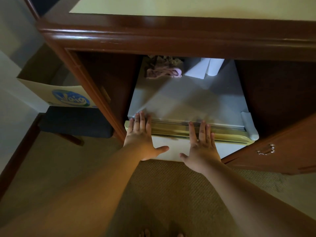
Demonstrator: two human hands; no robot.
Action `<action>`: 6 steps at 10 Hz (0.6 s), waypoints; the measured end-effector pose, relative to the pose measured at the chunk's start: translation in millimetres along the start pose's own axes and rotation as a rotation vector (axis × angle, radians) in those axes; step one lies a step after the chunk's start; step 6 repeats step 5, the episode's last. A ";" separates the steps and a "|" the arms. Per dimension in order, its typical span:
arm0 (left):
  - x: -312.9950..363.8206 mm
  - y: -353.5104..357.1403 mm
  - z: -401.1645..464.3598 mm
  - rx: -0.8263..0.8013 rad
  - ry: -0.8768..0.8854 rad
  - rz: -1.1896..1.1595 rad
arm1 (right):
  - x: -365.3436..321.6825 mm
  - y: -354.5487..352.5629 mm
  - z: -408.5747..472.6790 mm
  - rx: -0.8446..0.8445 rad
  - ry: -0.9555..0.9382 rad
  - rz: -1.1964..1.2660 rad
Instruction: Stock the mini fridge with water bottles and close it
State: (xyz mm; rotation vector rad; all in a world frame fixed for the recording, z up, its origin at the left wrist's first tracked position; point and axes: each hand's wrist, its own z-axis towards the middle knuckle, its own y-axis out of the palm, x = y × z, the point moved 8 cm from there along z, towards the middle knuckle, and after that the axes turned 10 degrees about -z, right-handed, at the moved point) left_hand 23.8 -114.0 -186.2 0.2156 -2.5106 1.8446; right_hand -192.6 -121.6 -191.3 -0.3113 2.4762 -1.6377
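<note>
A white mini fridge (184, 98) stands inside a dark wooden cabinet. Its door (172, 149) faces me and lies against the fridge body, with a yellowed strip along its top edge. My left hand (142, 135) is flat on the door's upper left corner, fingers spread and reaching over the top edge. Flat against the door's upper middle is my right hand (201, 144), its fingers also apart. Neither hand holds anything. No water bottles are visible.
A wooden cabinet door (273, 151) with a metal pull hangs open at the right. A cardboard box (56, 93) with a blue logo sits on a dark chair seat (75, 122) at the left. Crumpled cloth (162, 71) and white paper (203, 69) lie on the fridge top. Carpet below.
</note>
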 end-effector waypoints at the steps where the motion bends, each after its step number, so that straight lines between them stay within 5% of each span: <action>1: 2.1 -3.2 -1.4 -0.022 0.011 -0.010 | -0.1 0.6 1.2 -0.028 -0.015 0.001; 2: 1.3 -12.9 -1.2 -0.044 0.021 -0.054 | 1.8 -4.0 -1.5 -0.032 -0.040 0.034; 4: -9.3 -23.4 -88.8 0.218 -0.052 -0.377 | 14.0 12.7 -69.8 -0.049 -0.053 0.118; 5: -11.5 19.9 -171.2 0.008 -0.117 -0.550 | 19.4 43.5 -138.8 -0.216 -0.017 0.140; 6: -11.5 19.9 -171.2 0.008 -0.117 -0.550 | 19.4 43.5 -138.8 -0.216 -0.017 0.140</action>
